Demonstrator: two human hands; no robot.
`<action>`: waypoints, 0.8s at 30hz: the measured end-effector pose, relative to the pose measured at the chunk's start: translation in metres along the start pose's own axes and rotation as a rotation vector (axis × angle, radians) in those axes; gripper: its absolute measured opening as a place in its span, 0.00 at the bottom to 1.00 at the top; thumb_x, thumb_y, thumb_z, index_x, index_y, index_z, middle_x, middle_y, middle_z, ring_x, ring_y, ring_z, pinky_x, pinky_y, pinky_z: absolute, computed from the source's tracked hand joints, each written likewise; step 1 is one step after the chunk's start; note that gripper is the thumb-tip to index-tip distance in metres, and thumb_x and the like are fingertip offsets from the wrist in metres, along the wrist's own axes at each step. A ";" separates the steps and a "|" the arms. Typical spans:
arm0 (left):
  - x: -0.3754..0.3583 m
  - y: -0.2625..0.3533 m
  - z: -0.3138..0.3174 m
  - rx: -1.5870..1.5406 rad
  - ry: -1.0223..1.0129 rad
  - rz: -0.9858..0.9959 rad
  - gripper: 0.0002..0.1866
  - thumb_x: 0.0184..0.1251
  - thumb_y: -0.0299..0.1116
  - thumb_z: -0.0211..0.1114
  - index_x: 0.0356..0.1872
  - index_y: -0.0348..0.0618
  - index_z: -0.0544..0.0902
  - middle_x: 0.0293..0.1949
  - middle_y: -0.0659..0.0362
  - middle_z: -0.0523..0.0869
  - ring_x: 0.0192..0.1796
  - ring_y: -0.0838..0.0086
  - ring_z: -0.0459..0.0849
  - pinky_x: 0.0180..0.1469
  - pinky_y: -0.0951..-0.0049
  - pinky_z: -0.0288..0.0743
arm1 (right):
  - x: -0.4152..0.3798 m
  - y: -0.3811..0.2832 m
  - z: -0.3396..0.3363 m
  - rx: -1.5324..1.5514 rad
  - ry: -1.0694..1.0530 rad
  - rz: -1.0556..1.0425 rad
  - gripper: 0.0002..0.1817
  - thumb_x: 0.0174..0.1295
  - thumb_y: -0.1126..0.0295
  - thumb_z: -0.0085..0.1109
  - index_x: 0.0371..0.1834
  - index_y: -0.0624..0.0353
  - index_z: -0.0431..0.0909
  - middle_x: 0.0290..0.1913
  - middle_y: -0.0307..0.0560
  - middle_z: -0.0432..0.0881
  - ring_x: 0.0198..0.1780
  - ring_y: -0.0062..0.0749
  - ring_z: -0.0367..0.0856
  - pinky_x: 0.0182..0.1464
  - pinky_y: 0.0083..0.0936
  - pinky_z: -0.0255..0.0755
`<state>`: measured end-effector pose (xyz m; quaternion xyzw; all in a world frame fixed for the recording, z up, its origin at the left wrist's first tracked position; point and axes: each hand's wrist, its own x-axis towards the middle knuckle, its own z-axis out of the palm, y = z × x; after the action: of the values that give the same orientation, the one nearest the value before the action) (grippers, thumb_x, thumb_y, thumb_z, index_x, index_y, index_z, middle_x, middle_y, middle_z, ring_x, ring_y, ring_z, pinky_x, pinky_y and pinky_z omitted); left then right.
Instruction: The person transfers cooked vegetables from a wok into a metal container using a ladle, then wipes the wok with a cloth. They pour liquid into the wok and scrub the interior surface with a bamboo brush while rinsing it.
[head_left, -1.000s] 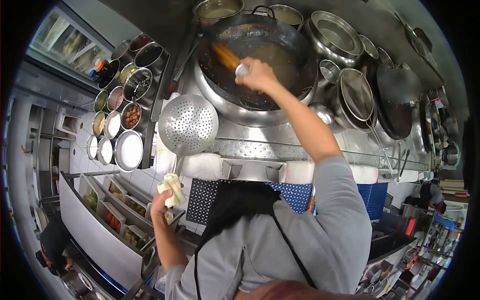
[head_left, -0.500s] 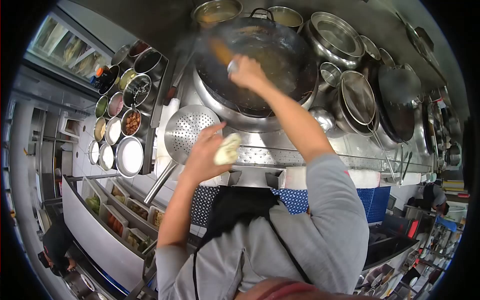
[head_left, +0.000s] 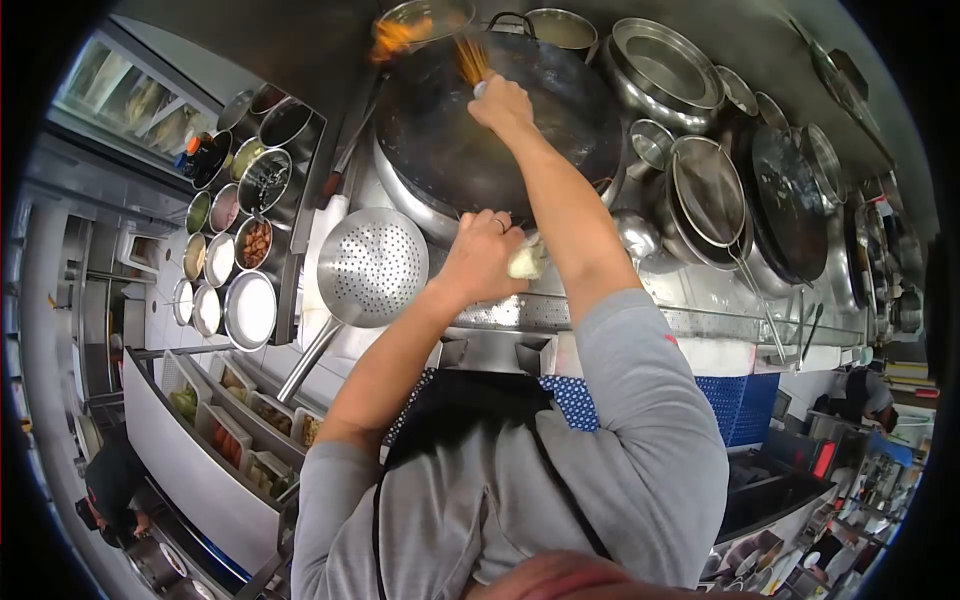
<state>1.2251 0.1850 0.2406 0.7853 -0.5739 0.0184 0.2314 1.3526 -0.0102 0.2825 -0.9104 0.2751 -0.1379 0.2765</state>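
Note:
My right hand is closed around the short handle of a bamboo wok brush, its bristles by the far rim of a large dark wok. At the wok's near rim is my left hand, fingers curled, with a pale folded cloth in it. Whether the fingers grip the rim through the cloth is hidden. Just left of that hand lies a perforated strainer, its handle toward me. An orange, flame-like blur shows beyond the wok's far left edge.
Metal bowls of ingredients stand in rows on the left, above an open drawer of food bins. To the right are a steel ladle, a mesh sieve and another dark wok. A co-worker is at lower left.
My left hand has moved forward and right with the cloth to the wok's near rim. The brush has shifted toward the far rim. Less liquid shows in the wok, and the orange blur has appeared.

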 end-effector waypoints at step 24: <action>-0.003 -0.014 -0.009 -0.016 0.019 0.000 0.22 0.34 0.45 0.75 0.31 0.41 0.84 0.35 0.51 0.80 0.45 0.56 0.78 0.50 0.59 0.67 | 0.002 0.001 0.010 0.021 0.010 -0.005 0.24 0.52 0.68 0.62 0.55 0.63 0.80 0.46 0.64 0.86 0.52 0.57 0.85 0.56 0.43 0.78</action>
<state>1.2392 0.1942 0.2428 0.7831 -0.5719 0.0214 0.2434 1.3575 -0.0082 0.2742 -0.9074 0.2730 -0.1458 0.2842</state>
